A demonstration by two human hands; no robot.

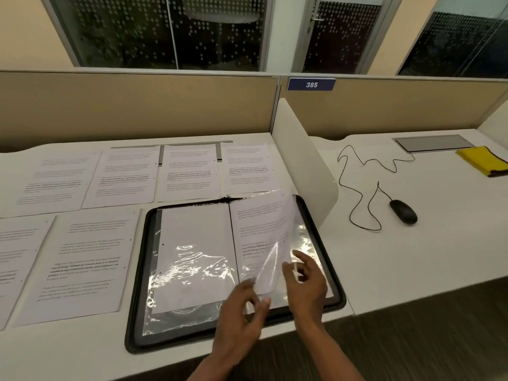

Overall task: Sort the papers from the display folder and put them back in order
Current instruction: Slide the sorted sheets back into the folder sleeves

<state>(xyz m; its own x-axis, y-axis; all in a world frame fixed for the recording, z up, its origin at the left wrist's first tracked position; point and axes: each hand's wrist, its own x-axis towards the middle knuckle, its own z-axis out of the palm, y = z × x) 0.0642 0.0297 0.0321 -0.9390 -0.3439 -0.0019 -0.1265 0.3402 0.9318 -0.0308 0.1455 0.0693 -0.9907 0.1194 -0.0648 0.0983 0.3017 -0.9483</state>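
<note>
Fingers [248, 296] of the left hand [239, 320] curl at the lower edge of a printed sheet [261, 232] near the bottom of the display folder [137, 284]; whether they pinch the paper or the clear sleeve cannot be told through the blur. Fingers [302, 261] of the right hand [305, 284] are spread apart and loosely bent over the folder's right page, holding nothing that can be made out.

The black folder lies open on the white table [412, 257], near its front edge. On its right page the printed sheet stands partly lifted and curled, its upper corner raised above the glossy plastic. On its left page a blank sheet [192, 257] lies inside a wrinkled clear sleeve [189, 320].

Beyond the folder, 4 printed pages [189, 169] lie in a row along the back of the table. Left of the folder lie 2 more pages [85, 265], side by side.

Right of the folder, a white curved divider [305, 160] stands on the table. Farther right of the folder lie a black mouse [403, 211] with its looping cable [357, 188], and a yellow cloth [483, 160] beside a grey panel [434, 143]. Behind the folder, on the beige partition [137, 105], a blue plate [311, 84] reads 385.
</note>
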